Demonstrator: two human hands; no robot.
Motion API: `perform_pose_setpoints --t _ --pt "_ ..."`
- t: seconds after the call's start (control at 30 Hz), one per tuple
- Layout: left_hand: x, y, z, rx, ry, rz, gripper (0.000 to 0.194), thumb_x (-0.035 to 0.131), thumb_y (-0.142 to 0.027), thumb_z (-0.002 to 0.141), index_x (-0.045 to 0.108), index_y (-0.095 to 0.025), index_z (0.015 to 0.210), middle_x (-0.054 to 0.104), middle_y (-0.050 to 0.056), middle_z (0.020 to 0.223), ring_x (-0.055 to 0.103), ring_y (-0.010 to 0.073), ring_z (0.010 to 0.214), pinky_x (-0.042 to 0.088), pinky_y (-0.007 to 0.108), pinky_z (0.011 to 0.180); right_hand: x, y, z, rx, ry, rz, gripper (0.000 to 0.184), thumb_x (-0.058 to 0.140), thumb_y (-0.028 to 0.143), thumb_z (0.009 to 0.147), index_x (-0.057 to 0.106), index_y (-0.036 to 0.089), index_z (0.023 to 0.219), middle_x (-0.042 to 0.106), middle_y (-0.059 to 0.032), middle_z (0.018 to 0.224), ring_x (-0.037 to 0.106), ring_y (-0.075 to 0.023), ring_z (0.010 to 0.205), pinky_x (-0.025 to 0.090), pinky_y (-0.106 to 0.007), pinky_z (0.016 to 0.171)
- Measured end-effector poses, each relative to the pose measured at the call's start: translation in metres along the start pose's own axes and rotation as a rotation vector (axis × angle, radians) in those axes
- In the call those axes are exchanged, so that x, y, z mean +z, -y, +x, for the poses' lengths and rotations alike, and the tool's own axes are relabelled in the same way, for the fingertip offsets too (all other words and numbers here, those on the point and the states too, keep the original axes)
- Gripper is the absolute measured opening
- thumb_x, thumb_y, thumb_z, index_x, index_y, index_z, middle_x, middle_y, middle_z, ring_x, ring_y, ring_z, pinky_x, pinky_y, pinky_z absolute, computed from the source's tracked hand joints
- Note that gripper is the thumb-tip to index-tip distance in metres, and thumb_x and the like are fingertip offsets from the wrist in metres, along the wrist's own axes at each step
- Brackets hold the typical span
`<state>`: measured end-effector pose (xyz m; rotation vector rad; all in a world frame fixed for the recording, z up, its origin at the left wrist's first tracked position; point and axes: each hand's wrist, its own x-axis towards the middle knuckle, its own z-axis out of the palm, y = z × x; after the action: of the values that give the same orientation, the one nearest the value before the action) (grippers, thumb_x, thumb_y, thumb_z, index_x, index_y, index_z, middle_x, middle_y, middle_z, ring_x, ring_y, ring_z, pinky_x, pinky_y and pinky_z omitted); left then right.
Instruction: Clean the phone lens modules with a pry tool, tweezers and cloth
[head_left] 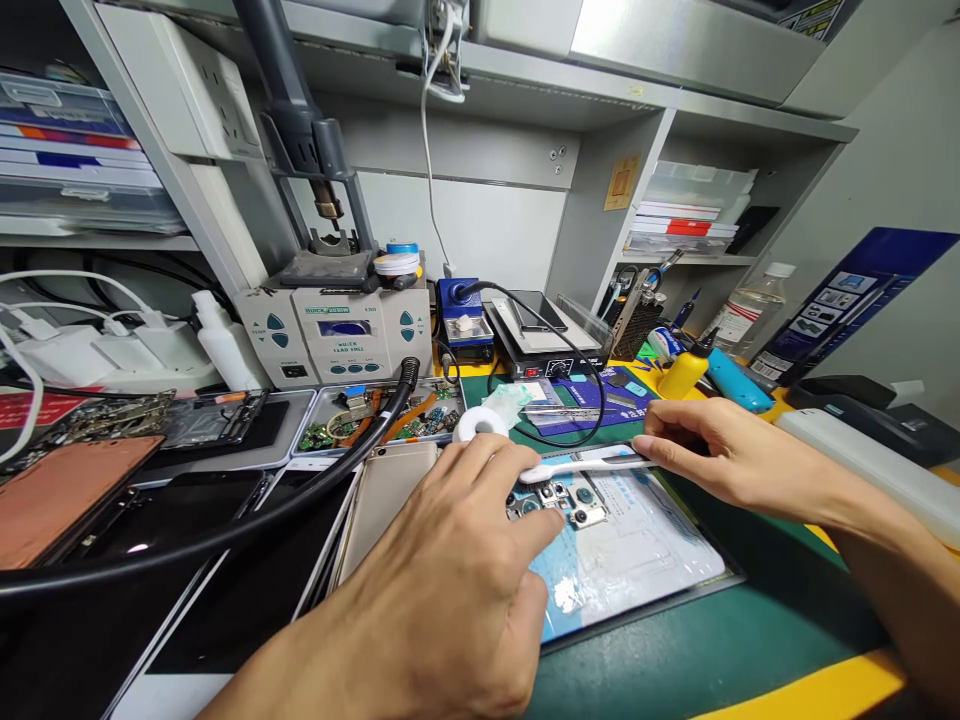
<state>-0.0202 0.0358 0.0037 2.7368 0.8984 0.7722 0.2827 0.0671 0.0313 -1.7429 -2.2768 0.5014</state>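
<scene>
A white toothbrush [585,464] lies almost level, its handle pinched in the fingers of my right hand [712,450]. Its dark bristles point down at small phone camera modules [583,505] grouped on a blue and white sheet [645,550]. Over the sheet's left part is my left hand [465,560], fingers apart and reaching forward. One of its fingertips is at the brush head, and another is beside the camera modules. My left hand hides part of the modules and the sheet.
A hot-air station [341,335] stands at the back, its black hose [300,520] crossing the left side over phones. A parts tray [382,415] lies ahead of my left hand. A white tape roll [481,424] sits near it. A yellow bottle [682,372] stands back right.
</scene>
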Motion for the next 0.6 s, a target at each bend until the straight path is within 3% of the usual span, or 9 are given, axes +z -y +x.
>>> perform_pose_setpoints --t 0.6 --pt "0.0 -0.0001 -0.0027 0.015 -0.019 0.008 0.031 0.055 -0.012 0.082 0.077 -0.02 0.103 0.06 0.014 0.12 0.054 0.0315 0.116 0.051 0.054 0.103 -0.0018 -0.0106 0.0017 0.002 -0.059 -0.03 0.042 0.061 0.057 0.094 0.05 0.023 0.07 0.048 0.0026 0.063 0.039 -0.0155 0.059 0.029 -0.032 0.055"
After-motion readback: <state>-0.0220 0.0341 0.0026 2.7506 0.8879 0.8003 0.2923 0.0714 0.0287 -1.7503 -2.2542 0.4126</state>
